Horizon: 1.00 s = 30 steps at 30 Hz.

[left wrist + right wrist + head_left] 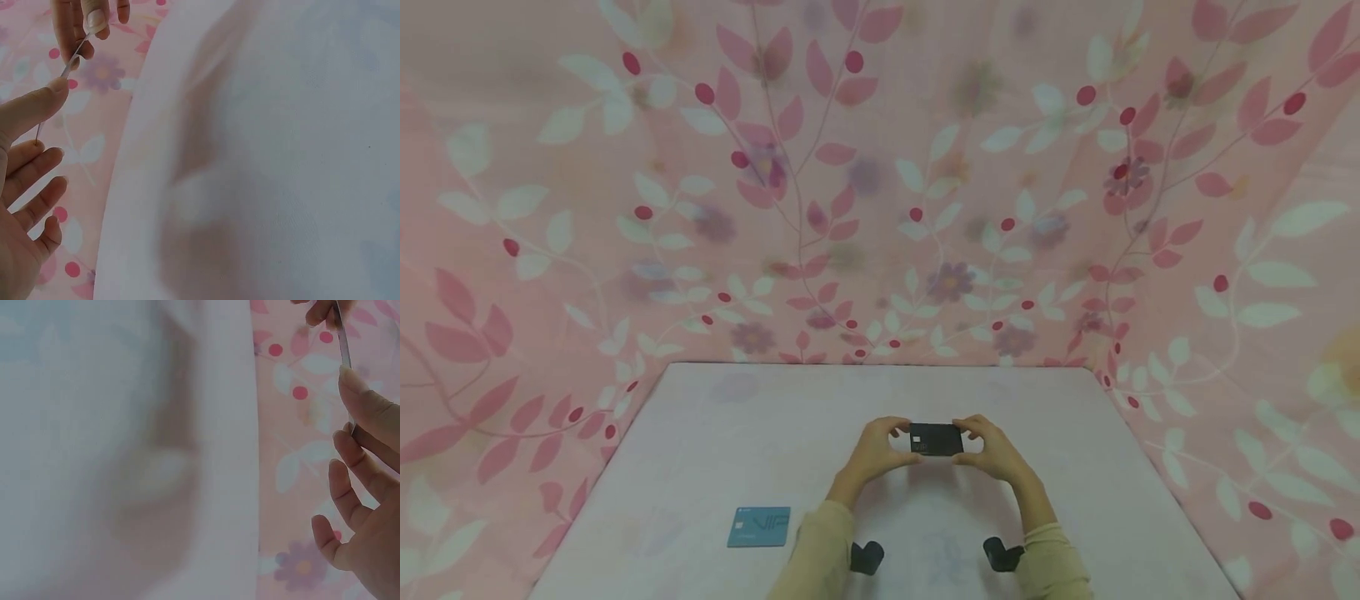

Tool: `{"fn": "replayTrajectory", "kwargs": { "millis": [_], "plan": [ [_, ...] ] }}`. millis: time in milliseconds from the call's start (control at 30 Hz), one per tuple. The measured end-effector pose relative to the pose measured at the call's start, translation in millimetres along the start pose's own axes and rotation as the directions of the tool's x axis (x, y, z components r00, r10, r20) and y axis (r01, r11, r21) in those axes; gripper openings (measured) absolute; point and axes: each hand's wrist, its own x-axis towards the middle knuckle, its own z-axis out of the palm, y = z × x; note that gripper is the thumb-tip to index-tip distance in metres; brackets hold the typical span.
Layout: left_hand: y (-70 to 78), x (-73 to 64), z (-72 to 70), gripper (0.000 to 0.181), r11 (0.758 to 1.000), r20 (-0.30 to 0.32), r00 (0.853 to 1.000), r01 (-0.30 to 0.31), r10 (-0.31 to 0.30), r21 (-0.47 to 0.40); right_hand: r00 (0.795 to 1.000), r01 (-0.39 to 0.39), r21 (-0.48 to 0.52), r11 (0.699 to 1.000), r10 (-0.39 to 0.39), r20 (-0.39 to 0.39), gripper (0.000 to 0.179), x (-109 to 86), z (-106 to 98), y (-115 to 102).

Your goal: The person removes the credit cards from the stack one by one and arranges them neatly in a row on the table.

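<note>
Both the left fingers (25,154) and right fingers (364,466) pinch the black card (937,439) at opposite ends.

A blue VIP card (758,527) lies flat on the left front part of the bench (700,450), its pale chip (739,525) left of the dark lettering "VIP". The bench top is whitish, with faint bluish and mauve patches. Pink floral fabric (880,183) rises behind the bench and extends along both sides; its print shows pink and pale leaves on slender stems, round crimson berries and blurred purple flowers. Both wrist views show the same fabric beyond the bench's edge.
</note>
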Motion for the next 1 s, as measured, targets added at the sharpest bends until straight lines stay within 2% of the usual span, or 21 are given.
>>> {"fn": "replayTrajectory", "kwargs": {
  "millis": [133, 367, 600, 800, 900, 1000],
  "plan": [
    [4.9, 8.9, 7.9, 0.055, 0.998, 0.007, 1.000, -0.014, 0.014, 0.063, 1.000, 0.001, -0.001, 1.000, -0.001, -0.009, 0.060, -2.1, -7, 9],
    [12.6, 18.4, 25.0, 0.053, 0.988, 0.027, 1.000, -0.008, 0.004, 0.156, 0.997, 0.061, 0.014, 0.998, -0.060, -0.051, 0.059, -9.0, -20, 22],
    [16.1, 27.4, 46.5, 0.053, 0.976, 0.030, 1.000, -0.003, -0.004, 0.216, 0.999, -0.051, 0.002, 0.999, 0.051, -0.018, 0.059, -10.5, -31, 35],
    [17.4, 31.2, 63.3, 0.052, 0.958, 0.011, 1.000, -0.010, 0.008, 0.286, 0.996, -0.085, -0.019, 0.996, 0.085, -0.015, 0.060, -11.5, -36, 46],
    [14.9, 32.3, 73.2, 0.052, 0.946, 0.012, 1.000, 0.005, -0.010, 0.324, 0.996, -0.094, -0.016, 0.995, 0.094, -0.007, 0.061, -13.1, -36, 48],
    [14.2, 33.6, 83.0, 0.052, 0.944, 0.020, 0.999, 0.026, -0.035, 0.328, 0.994, -0.111, -0.032, 0.993, 0.112, 0.002, 0.061, -15.2, -36, 54]
  ]
}}
